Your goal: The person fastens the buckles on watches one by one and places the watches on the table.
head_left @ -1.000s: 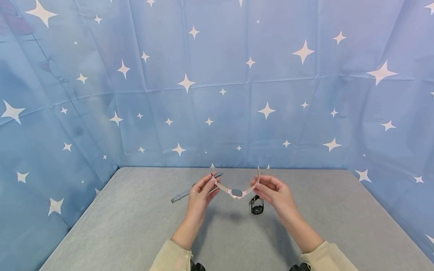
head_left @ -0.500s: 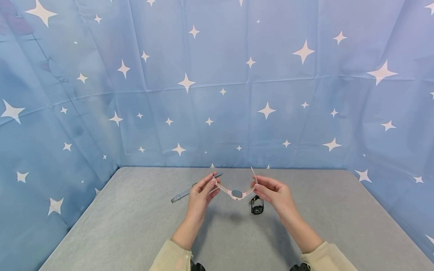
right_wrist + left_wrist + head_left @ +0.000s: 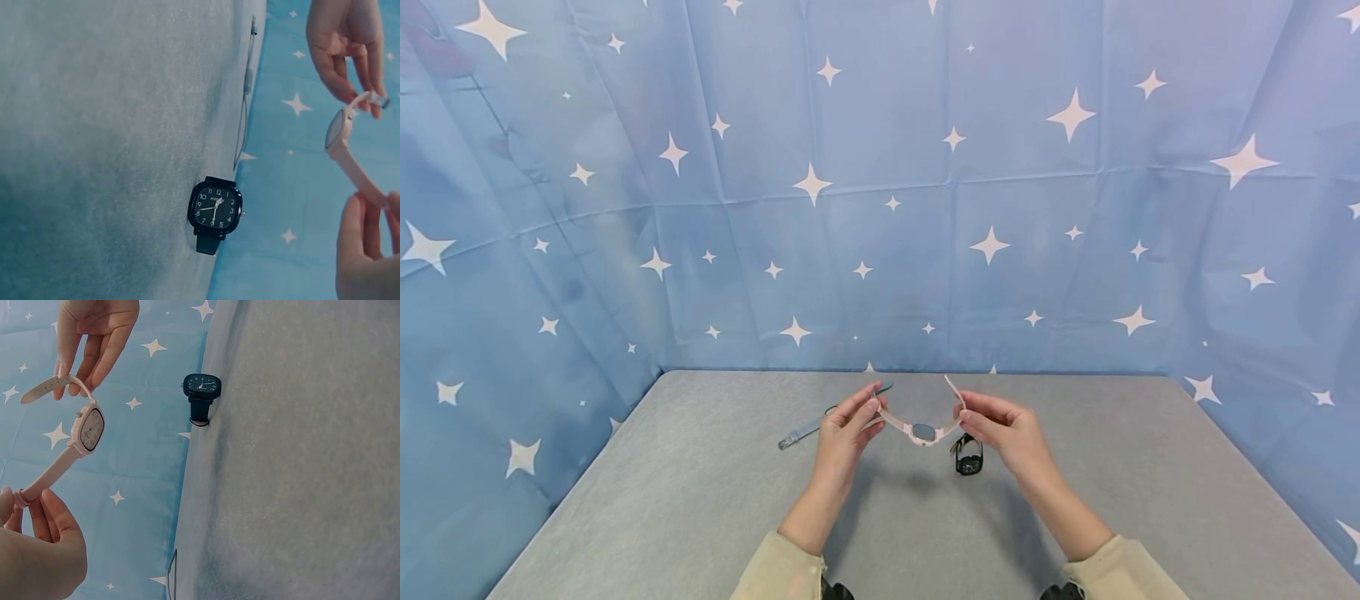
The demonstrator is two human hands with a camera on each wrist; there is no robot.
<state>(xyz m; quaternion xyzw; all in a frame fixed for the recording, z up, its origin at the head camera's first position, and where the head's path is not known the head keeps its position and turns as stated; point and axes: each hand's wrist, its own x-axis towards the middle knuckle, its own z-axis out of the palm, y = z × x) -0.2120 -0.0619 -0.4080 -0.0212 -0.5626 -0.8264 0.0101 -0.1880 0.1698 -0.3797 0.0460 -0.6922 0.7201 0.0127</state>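
Apparently, the step in hand is handling an unfastened pink watch [image 3: 923,432], held up above the worktop [image 3: 700,475] between two hands. The left hand [image 3: 842,435] pinches the buckle end of its strap; the right hand [image 3: 1011,431] pinches the holed end, whose tip juts upward. Bringing those ends together would probably call for a steady pinch on both sides. Counted: one pink watch, one black watch [image 3: 969,460] and one slim blue-grey object [image 3: 799,435], partly hidden behind the left hand.
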